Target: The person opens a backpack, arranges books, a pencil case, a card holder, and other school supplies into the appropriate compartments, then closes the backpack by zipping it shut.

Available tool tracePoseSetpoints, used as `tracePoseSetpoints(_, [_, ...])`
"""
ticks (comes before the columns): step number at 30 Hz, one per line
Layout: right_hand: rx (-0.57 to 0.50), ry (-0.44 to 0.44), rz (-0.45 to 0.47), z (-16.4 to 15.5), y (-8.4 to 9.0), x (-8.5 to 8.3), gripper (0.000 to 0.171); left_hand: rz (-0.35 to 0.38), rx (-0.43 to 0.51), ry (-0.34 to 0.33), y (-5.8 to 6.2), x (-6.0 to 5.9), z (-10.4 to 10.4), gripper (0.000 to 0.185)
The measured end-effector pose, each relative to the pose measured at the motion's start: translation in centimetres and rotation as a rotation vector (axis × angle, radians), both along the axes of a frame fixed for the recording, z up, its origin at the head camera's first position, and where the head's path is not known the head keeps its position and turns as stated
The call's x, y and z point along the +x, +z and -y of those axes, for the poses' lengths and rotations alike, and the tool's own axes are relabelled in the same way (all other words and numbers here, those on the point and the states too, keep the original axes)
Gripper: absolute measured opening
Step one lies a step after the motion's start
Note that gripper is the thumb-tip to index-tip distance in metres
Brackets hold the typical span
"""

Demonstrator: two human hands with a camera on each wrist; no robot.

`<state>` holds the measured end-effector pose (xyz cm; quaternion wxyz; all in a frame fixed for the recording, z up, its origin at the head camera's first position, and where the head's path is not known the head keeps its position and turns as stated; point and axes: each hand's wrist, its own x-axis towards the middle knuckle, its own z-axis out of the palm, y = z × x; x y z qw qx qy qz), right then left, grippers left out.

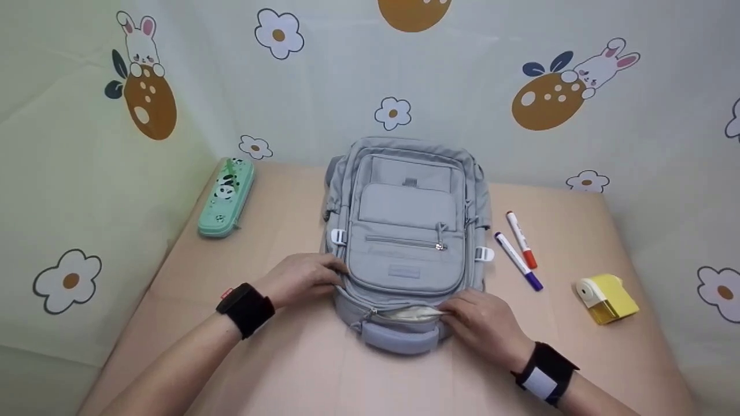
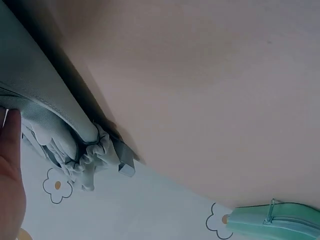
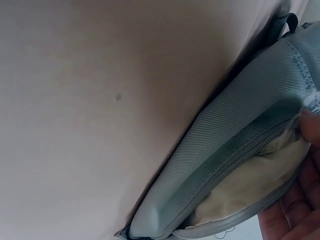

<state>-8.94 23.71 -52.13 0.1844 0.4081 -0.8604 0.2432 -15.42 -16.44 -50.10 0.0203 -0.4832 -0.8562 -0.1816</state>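
No words can be read on the grey backpack (image 1: 404,242). It lies mid-table, long way running 12 to 6 o'clock, top handle at 6. The left hand (image 1: 303,278) grips its side; the right hand (image 1: 483,320) pinches the zipper (image 1: 404,314).

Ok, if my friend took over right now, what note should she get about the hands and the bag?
Left hand holds the grey backpack's left edge, steadying it.
Right hand pinches at the top zipper opening, by the carry handle.
The backpack lies flat on the table. The zipper is part open and pale lining shows.
Left: the rest of that zipper. The pencil case, two markers and yellow sharpener lie untouched.
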Motion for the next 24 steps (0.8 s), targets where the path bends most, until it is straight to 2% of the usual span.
tracePoseSetpoints(4, [0.037,-0.007,0.050,0.1,0.8,-0.1,0.024,0.023,-0.001,0.011,0.1,-0.1,-0.1,0.008])
tracePoseSetpoints(8, [0.048,0.015,0.054,1.1,2.4,-0.4,0.024,0.048,-0.013,0.032,0.3,-0.2,-0.2,0.009])
tracePoseSetpoints(10, [0.038,0.049,0.034,2.4,3.4,-0.7,0.022,0.064,-0.020,0.042,0.4,-0.2,-0.2,0.010])
tracePoseSetpoints(14, [0.069,0.184,-0.058,6.2,5.3,-1.1,0.017,0.049,-0.031,0.042,0.5,-0.3,-0.2,0.009])
tracePoseSetpoints(19, [0.291,0.365,-0.137,11.0,6.3,-1.0,0.015,0.021,-0.037,0.041,0.4,-0.2,-0.2,0.009])
tracePoseSetpoints(21, [0.389,0.397,-0.161,12.3,6.4,-0.9,0.014,0.023,-0.033,0.044,0.3,-0.1,-0.2,0.009])
tracePoseSetpoints(24, [0.500,0.396,-0.211,13.5,6.1,-0.9,0.010,0.025,-0.028,0.044,0.2,0.0,-0.2,0.009])
